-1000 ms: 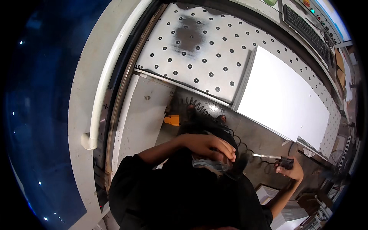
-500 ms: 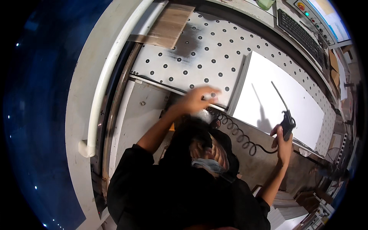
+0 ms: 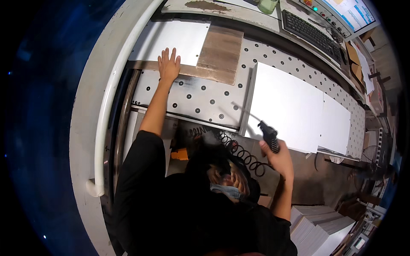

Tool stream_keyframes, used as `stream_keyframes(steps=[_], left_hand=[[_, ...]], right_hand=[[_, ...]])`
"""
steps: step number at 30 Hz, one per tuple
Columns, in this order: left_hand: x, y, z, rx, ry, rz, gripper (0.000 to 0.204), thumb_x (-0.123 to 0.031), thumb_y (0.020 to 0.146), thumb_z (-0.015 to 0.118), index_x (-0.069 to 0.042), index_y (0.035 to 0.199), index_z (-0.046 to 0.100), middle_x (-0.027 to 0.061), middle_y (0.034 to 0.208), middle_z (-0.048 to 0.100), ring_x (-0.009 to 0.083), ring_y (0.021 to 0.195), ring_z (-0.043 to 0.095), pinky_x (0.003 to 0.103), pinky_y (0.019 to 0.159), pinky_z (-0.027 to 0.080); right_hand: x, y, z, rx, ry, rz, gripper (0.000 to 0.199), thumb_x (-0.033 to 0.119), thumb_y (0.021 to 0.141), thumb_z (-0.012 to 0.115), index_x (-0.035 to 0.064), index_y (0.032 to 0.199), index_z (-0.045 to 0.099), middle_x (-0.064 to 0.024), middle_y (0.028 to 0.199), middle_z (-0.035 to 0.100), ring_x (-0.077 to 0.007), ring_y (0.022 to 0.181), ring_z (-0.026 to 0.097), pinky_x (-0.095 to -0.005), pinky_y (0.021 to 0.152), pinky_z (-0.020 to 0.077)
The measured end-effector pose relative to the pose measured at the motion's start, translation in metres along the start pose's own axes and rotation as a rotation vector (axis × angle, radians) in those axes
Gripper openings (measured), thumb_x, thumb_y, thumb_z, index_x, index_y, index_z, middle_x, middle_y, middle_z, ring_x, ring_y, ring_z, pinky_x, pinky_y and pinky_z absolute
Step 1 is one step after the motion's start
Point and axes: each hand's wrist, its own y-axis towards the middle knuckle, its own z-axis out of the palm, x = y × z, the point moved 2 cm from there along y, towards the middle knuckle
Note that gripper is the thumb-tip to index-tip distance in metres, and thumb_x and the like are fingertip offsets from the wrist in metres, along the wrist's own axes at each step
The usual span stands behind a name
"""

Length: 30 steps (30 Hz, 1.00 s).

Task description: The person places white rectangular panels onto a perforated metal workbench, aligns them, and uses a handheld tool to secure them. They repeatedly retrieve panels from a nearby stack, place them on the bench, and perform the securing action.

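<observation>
My left hand [image 3: 169,68] lies flat with fingers spread at the near edge of a white panel [image 3: 177,36] at the back left. Against that panel's right side is a brown wood-grained board [image 3: 220,55], part of which runs along below my hand. In my right hand [image 3: 280,161] is a black air blow gun [image 3: 269,135], its thin nozzle pointing up and left over the edge of a pile of white panels [image 3: 286,102]. A black coiled hose [image 3: 243,155] hangs near the gun.
Black round studs dot the light machine table [image 3: 205,96]. A white rail [image 3: 112,94] curves along the left. Behind stand a keyboard [image 3: 311,38], a control panel with a screen [image 3: 352,15] and a green jar [image 3: 267,5]. More stacked panels [image 3: 318,228] stand low at the right.
My left hand has gone from the table's front edge to the far left panel. A white panel and more of the brown board now show there. My right hand has swung the blow gun left.
</observation>
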Motion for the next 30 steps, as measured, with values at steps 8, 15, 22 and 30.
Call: stream_keyframes(steps=[8,15,22,30], left_hand=[[-0.024,-0.019,-0.001,0.001,0.000,-0.063,0.054,-0.040,0.104,0.041,-0.013,0.150,0.047,0.0243,0.155,0.039,0.0417,0.146,0.032,0.057,0.120,0.020],[-0.074,-0.098,-0.029,-0.054,0.015,-0.007,0.052,-0.034,0.101,0.051,-0.010,0.148,0.050,0.0259,0.151,0.043,0.0446,0.142,0.037,0.057,0.118,0.025],[-0.142,-0.197,-0.097,0.164,-0.283,-0.032,0.060,-0.037,0.103,0.053,-0.006,0.153,0.040,0.0283,0.158,0.032,0.0444,0.149,0.024,0.054,0.122,0.017],[-0.224,-0.250,-0.173,0.333,-1.601,-0.578,0.079,-0.023,0.104,0.057,-0.001,0.160,0.005,0.0173,0.143,0.048,0.0211,0.130,0.045,0.034,0.111,0.033]], right_hand=[[0.017,0.004,0.032,-0.068,-0.094,-0.125,0.043,0.042,0.091,0.072,-0.0004,0.098,0.072,-0.0128,0.060,0.058,-0.0247,0.055,0.056,-0.0388,0.059,0.0461],[0.008,0.036,0.032,-0.283,-0.139,-0.139,0.031,0.032,0.093,0.070,0.0005,0.094,0.069,-0.0175,0.061,0.059,-0.0333,0.055,0.056,-0.0417,0.058,0.0449],[0.024,0.020,0.057,-0.186,-0.097,-0.305,0.020,0.018,0.093,0.068,0.0038,0.097,0.055,-0.0198,0.063,0.060,-0.0376,0.059,0.061,-0.0420,0.056,0.0459],[0.048,0.031,0.125,0.051,-0.088,-0.686,0.031,0.005,0.087,0.064,0.0028,0.110,0.043,-0.0304,0.088,0.065,-0.0501,0.083,0.065,-0.0543,0.067,0.0508]])
